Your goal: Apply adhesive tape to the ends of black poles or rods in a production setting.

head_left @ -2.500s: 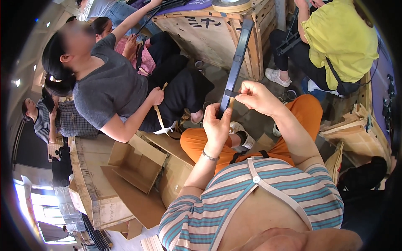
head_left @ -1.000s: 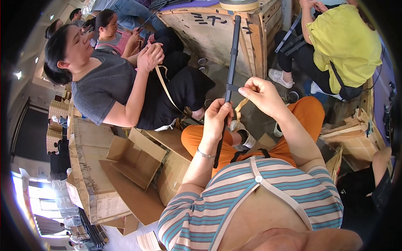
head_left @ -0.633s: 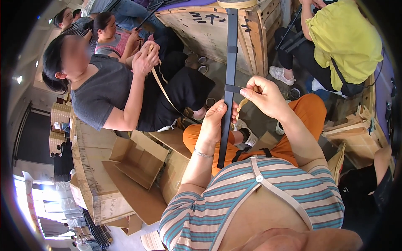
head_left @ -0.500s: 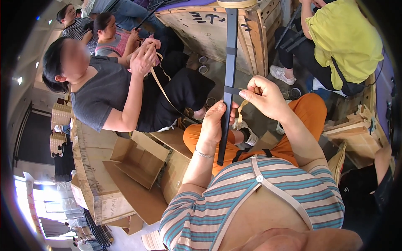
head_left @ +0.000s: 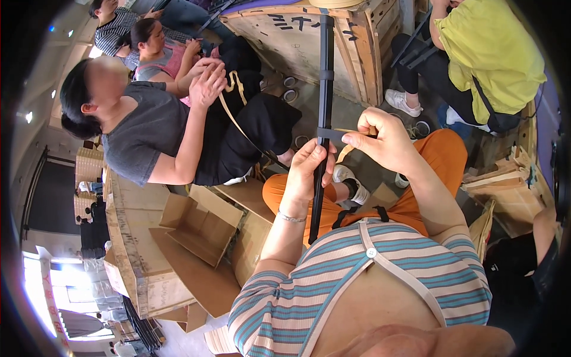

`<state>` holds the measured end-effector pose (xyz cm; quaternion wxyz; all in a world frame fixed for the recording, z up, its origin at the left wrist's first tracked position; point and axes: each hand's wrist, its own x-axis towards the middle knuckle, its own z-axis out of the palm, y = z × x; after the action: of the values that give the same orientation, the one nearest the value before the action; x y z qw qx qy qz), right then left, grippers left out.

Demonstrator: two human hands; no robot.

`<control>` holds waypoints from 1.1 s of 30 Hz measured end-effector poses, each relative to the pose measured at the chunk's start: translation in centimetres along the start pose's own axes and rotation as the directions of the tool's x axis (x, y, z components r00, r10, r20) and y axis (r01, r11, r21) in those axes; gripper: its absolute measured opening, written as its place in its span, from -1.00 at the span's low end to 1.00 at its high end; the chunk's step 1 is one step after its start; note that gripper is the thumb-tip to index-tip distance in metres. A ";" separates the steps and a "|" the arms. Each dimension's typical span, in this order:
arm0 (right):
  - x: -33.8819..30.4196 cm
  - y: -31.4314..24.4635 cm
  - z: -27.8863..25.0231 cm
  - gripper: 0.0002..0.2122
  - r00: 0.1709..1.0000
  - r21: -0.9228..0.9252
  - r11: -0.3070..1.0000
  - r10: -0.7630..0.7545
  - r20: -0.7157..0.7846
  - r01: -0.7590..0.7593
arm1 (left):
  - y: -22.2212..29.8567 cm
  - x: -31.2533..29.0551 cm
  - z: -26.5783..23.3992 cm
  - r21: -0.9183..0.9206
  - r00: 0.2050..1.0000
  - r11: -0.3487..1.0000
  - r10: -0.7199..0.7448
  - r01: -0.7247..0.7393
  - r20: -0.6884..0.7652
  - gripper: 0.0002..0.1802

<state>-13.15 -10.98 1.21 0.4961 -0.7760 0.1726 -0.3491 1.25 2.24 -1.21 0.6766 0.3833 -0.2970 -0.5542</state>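
Note:
A long black bar [head_left: 326, 53] stands lengthwise in front of me, its lower end over my lap. My left hand [head_left: 310, 163] is closed around its lower part. Just above those fingers, a dark flat band [head_left: 329, 134] goes around the bar and sticks out to the right. My right hand [head_left: 382, 138] pinches the free end of this band between thumb and fingers. A thin yellowish strip [head_left: 344, 153] hangs loosely by the right fingers; where it is fastened I cannot tell. Higher up, another dark band [head_left: 327, 75] circles the bar.
At my left sits a person in grey [head_left: 146, 125] handling a similar pale strip [head_left: 231, 119]. Opened cardboard boxes [head_left: 205, 229] lie at lower left. A wooden crate [head_left: 291, 44] stands ahead, under the bar's far end. A person in yellow [head_left: 488, 59] sits at far right.
The bar and my left hand have shifted slightly toward me. My right hand has moved a little right, and more of the dark band stretches out. The yellowish strip has changed its curl.

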 end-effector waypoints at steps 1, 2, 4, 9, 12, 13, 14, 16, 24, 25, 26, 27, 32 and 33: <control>0.0 0.0 0.0 -0.68 1.000 0.014 1.000 0.007 0.007 -0.007 | 0.1 -0.1 0.0 0.029 1.000 1.000 -0.006 0.006 0.007 -0.72; 0.0 0.0 0.0 -0.68 1.000 0.014 1.000 0.007 0.006 -0.008 | 0.2 -0.1 0.0 0.029 1.000 1.000 -0.007 0.007 0.007 -0.72; 0.0 0.1 0.1 -0.67 1.000 0.005 1.000 0.022 0.004 -0.022 | 0.2 -0.1 0.2 0.114 1.000 0.993 0.023 -0.023 0.001 -0.72; 0.1 0.1 0.3 -0.66 1.000 -0.015 1.000 0.011 0.010 -0.011 | -0.1 -0.4 0.2 0.180 0.994 0.982 -0.034 0.053 -0.103 -0.61; 0.0 0.0 0.5 -0.65 0.998 0.001 0.999 0.052 0.021 -0.052 | -0.1 -0.2 -0.1 0.163 0.994 0.986 -0.022 0.040 -0.111 -0.62; 0.0 0.0 0.5 -0.65 0.995 0.023 0.995 0.093 0.034 -0.093 | -0.1 -0.1 -0.1 0.147 0.997 0.989 -0.004 0.016 -0.077 -0.63; 0.0 0.2 0.5 -0.65 0.995 0.023 0.995 0.093 0.034 -0.094 | -0.1 -0.1 0.0 0.147 0.997 0.989 -0.004 0.016 -0.077 -0.63; -0.1 0.7 0.5 -0.65 0.999 -0.067 0.997 0.035 0.021 -0.033 | 0.0 0.0 0.7 0.158 0.988 0.987 0.049 -0.026 -0.144 -0.66; -0.5 0.2 1.0 -0.67 0.996 -0.015 0.996 0.085 0.032 -0.084 | -1.7 0.9 0.5 0.436 0.947 0.895 0.214 -0.092 -0.241 -0.67; -0.4 0.4 0.9 -0.67 0.994 0.012 0.994 0.105 0.028 -0.106 | -1.6 1.0 0.8 0.423 0.932 0.900 0.241 -0.110 -0.270 -0.68; -0.4 0.9 1.0 -0.67 0.994 0.011 0.994 0.106 0.026 -0.106 | -1.7 1.1 0.9 0.422 0.933 0.900 0.240 -0.110 -0.269 -0.68; -0.2 1.5 1.0 -0.67 0.993 -0.029 0.993 0.116 0.022 -0.115 | -1.6 1.2 1.0 0.470 0.932 0.878 0.239 -0.088 -0.273 -0.68; -0.1 1.4 1.0 -0.71 0.989 -0.030 0.991 0.132 0.062 -0.131 | -1.6 1.1 0.8 0.631 0.919 0.776 0.254 -0.007 -0.302 -0.64; 0.0 0.8 1.1 -0.76 0.984 -0.053 0.988 0.149 0.092 -0.145 | -1.7 1.1 0.8 0.639 0.909 0.769 0.261 0.006 -0.324 -0.65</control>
<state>-12.31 -10.65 0.20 0.5103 -0.7882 0.2134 -0.2698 -0.02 0.83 -2.27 0.5923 0.6681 -0.3477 -0.2863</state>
